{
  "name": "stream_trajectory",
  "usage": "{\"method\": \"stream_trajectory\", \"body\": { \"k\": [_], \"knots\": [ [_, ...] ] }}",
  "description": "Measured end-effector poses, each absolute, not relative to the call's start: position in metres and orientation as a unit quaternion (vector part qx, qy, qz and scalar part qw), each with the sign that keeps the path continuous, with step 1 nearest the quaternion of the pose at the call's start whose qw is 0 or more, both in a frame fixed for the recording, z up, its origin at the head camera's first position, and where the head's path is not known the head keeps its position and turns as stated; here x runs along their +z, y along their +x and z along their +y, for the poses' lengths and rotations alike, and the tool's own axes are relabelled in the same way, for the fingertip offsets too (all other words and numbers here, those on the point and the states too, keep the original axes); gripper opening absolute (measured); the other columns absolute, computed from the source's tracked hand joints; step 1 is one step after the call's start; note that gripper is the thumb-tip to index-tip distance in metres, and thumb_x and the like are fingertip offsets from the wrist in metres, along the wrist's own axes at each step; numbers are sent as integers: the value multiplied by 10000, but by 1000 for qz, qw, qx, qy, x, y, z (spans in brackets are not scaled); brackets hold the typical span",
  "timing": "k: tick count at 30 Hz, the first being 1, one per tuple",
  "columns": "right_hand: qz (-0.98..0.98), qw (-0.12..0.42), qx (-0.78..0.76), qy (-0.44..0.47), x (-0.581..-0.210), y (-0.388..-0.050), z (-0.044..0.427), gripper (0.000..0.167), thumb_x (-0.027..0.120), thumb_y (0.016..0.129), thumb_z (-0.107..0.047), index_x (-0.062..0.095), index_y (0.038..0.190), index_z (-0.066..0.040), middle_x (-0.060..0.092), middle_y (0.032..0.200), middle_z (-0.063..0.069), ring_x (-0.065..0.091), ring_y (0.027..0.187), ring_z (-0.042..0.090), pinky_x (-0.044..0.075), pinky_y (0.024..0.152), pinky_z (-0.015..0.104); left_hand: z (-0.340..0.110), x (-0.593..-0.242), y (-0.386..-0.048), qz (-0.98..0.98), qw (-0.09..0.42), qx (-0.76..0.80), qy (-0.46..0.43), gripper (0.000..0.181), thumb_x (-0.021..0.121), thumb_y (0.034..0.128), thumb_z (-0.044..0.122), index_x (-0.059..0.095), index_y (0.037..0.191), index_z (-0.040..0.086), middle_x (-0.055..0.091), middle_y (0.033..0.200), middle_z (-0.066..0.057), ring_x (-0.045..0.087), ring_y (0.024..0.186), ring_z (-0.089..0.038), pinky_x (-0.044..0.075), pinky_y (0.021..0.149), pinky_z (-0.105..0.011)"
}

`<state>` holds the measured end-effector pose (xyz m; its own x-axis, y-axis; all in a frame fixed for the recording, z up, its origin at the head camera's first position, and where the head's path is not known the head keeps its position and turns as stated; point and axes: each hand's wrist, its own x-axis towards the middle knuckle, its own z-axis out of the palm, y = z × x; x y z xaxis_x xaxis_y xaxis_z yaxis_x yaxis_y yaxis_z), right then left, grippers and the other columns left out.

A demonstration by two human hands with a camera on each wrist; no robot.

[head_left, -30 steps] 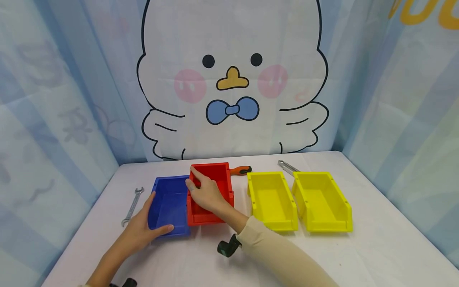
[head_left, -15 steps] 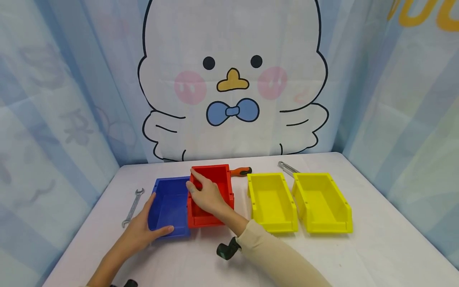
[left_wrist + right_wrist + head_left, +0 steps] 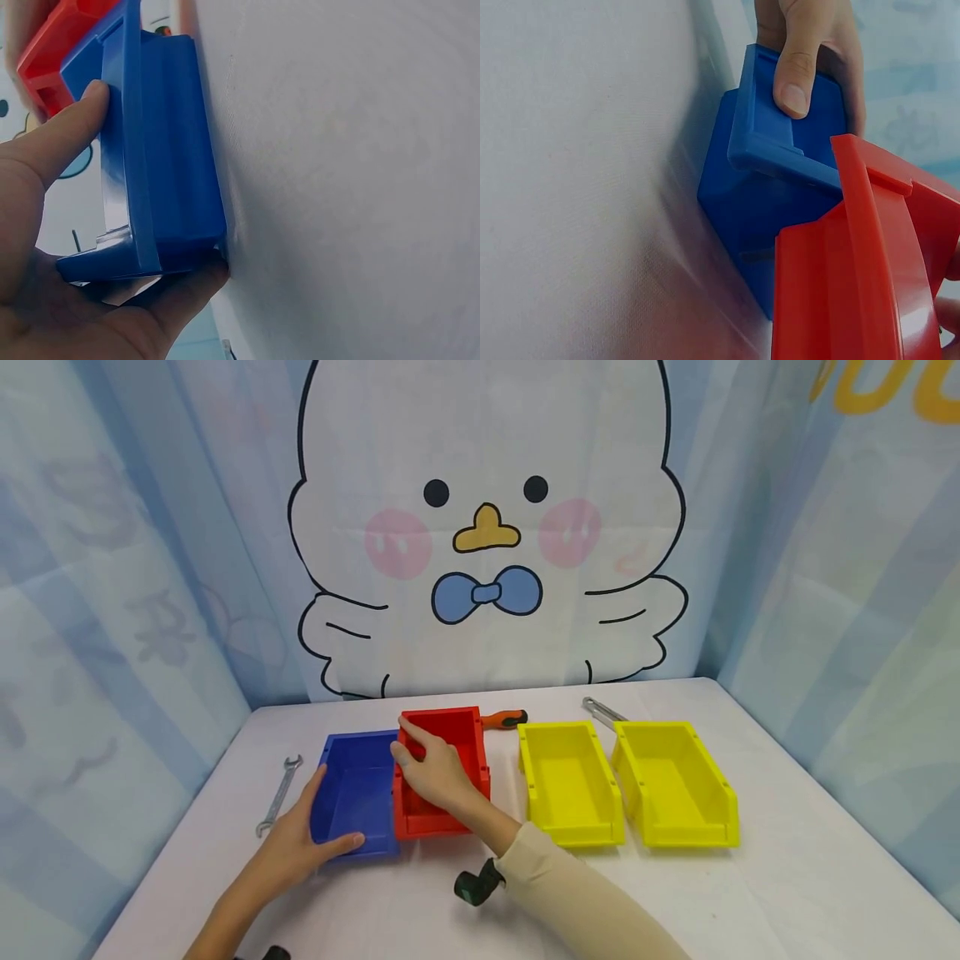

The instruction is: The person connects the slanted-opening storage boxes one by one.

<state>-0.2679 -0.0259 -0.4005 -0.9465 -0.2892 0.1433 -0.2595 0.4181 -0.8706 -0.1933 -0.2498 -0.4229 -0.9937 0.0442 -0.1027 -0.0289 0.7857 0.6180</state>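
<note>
The left hand (image 3: 288, 847) grips the blue bin (image 3: 356, 785), thumb over its near rim — the right hand (image 3: 435, 768) seems to pinch the left wall of the red bin (image 3: 465, 747), just beside it. Yellow bins (image 3: 572, 785) stand farther right on the surface (image 3: 787, 885).

Even light fills the head view, while dimmer wrist views show soft counter (image 3: 360, 180) shadows and a shiny blue bin (image 3: 169, 150).
</note>
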Motion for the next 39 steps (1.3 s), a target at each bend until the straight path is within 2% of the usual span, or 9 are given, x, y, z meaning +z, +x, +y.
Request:
{"method": "stream_trajectory", "body": {
  "k": [19,30,34,39],
  "knots": [
    [845,8,-508,-167,-402,-266,-25,545,534,1104,-406,428,1630,-310,540,1625,49,443,1566,313,412,1245,615,-250,-421,-195,946,53,319,6,1310,819,869,587,-59,1708,97,93,1749,-319,223,1570,-593,326,1200,-752],
    [841,7,-514,-166,-405,-266,-26,542,545,1099,-411,440,1622,-316,666,1487,62,460,1552,319,427,1233,618,-250,-422,-194,946,54,320,1,1310,813,869,601,-65,1709,110,98,1748,-319,231,1565,-598,337,1187,-758],
    [840,7,-517,-165,-407,-267,-26,540,543,1100,-414,441,1621,-318,658,1500,61,459,1553,318,427,1233,617,-249,-421,-193,946,52,321,3,1305,815,871,591,-60,1709,104,97,1749,-318,228,1566,-597,329,1192,-755],
    [839,11,-518,-167,-409,-266,-26,544,544,1101,-406,433,1626,-317,748,1286,71,502,1514,314,455,1218,600,-249,-421,-194,946,55,319,0,1310,818,869,590,-64,1709,108,92,1749,-317,224,1568,-595,330,1193,-753]
  ]
}}
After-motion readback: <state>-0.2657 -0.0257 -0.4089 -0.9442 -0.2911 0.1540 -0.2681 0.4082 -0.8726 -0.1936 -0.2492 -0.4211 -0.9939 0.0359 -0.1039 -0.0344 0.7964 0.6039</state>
